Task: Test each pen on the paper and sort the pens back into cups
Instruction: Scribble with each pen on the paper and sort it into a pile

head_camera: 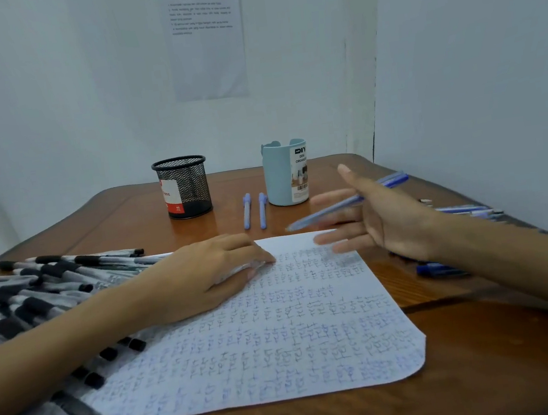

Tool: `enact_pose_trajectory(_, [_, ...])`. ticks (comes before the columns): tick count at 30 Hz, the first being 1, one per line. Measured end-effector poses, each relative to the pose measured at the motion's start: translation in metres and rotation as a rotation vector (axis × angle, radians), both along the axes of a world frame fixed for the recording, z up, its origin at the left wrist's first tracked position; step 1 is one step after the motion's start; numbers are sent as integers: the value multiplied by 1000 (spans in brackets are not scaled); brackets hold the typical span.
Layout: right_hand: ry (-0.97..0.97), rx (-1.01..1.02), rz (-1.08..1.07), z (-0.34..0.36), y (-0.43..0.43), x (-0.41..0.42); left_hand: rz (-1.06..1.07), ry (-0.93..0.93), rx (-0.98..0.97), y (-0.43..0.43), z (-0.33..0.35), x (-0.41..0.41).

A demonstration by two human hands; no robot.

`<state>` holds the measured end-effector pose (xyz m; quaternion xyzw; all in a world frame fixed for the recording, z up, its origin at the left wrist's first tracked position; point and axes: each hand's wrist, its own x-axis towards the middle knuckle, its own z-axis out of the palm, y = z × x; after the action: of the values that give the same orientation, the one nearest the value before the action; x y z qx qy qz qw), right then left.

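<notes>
I get just 1 view, the head camera, looking forward and down over the table (478,389) toward the wall corner (380,90) at upper right. It sits close: the paper (282,344) fills the lower middle of the frame.

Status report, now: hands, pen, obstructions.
Right hand holds slim light-blue plastic pen, aloft. Left hand rests on scribbled white paper sheet, grip unclear. Path to pale-blue plastic cup open.
</notes>
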<state>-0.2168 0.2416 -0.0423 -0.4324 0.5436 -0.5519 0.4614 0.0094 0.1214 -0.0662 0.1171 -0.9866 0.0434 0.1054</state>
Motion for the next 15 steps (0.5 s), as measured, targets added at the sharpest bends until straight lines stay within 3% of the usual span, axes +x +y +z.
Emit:
enact_pose_trajectory(2, [48, 51, 63, -5, 0, 4, 0, -6, -5, 0, 0, 0])
enact_pose_trajectory(10, [-153, -38, -78, -12, -4, 5, 6, -16, -7, 2, 2, -1])
enact_pose_trajectory(15, [130, -54, 75, -13, 0, 12, 4, -19, -8, -1, 0, -1])
